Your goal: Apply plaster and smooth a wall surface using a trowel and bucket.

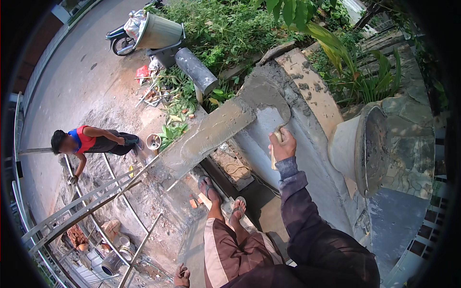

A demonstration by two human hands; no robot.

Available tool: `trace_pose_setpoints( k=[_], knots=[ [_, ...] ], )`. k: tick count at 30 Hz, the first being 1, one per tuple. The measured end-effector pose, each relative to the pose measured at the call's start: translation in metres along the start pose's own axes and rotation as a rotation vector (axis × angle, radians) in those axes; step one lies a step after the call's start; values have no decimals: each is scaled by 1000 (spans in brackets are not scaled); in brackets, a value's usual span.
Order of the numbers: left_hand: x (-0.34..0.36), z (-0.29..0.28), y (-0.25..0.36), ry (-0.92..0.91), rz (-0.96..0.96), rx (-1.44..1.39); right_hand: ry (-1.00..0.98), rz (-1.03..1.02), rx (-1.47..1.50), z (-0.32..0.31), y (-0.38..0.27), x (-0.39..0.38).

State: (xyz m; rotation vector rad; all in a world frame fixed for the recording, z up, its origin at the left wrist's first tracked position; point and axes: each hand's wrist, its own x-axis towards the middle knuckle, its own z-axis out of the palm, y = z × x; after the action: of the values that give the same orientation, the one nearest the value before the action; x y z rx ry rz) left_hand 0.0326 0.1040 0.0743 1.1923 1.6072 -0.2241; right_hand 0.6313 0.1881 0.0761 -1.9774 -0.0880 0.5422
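Note:
My right hand [284, 145] grips the pale handle of a trowel [274, 161], over the grey wall top on my right. The trowel's curved neck shows beyond my fist, but its blade is hard to tell from the wet mortar [261, 91] at the wall's corner. A smoothed strip of mortar [211, 126] runs from that corner toward the lower left. My left hand [181, 276] hangs at the lower edge, its fingers loosely bent and apart, with nothing seen in it. Right of my right hand stands a bucket [342, 144] with grey mortar inside.
A plank [307, 79] spotted with mortar lies along the wall. My sandalled feet [210, 188] stand on a narrow board beside brick pieces. At left, a co-worker [98, 139] leans over a metal frame [81, 216]. Farther off are a grey cylinder [196, 70], a large bin [160, 31] and plants.

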Motion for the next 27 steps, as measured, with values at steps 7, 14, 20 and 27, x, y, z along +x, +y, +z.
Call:
trace_pose_setpoints(
  k=[7,14,20,27],
  knots=[
    [-7,14,-26,-25,-45,-111,1,-55,48,-50,24,-21],
    [-32,33,-23,2,-85,-3,82,-102,20,-64,52,-64],
    [-26,37,2,-55,-220,-124,-127,42,-16,-80,75,-37],
    [-29,40,-18,-34,-174,-76,-249,-60,-220,-49,77,-26]
  ],
)
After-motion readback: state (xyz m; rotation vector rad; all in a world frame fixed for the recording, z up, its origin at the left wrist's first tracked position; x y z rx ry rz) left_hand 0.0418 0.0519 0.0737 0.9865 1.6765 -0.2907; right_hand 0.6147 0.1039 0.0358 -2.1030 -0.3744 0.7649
